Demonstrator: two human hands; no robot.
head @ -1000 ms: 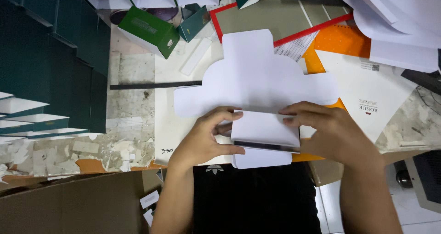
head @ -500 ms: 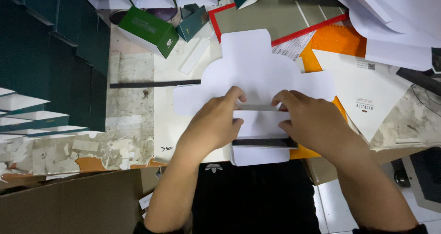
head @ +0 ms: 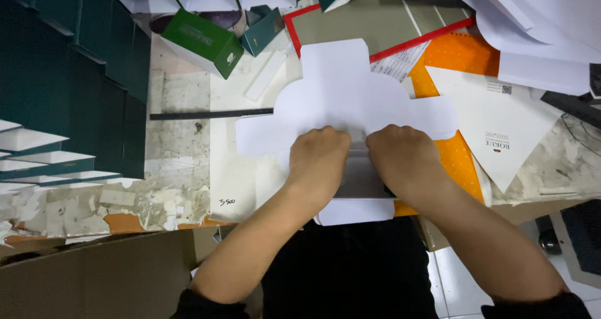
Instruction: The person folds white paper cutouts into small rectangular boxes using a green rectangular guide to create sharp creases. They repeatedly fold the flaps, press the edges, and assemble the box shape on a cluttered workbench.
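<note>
White card cutout (head: 350,87) lies flat on the surface (head: 181,137), mid-scene, rounded shoulders and a square tab pointing far, side flaps running left and right. Near flap looks folded up over a dark strip (head: 360,175); fold line runs left–right, straight across both wrists.

Left hand (head: 316,162) and right hand (head: 404,162) sit side by side on that fold, fingers curled under, knuckles pressing down on the card; neither grips it. Both equally near, cutout just beyond the knuckles.

Fingertips hidden beneath the hands. Whether the strip is a ruler or part of the fold: cannot tell.

Around: green box (head: 203,40) far left, black rod (head: 210,114) left, orange sheet (head: 460,59) right, stacked dark green boxes (head: 69,75) along the left edge.
</note>
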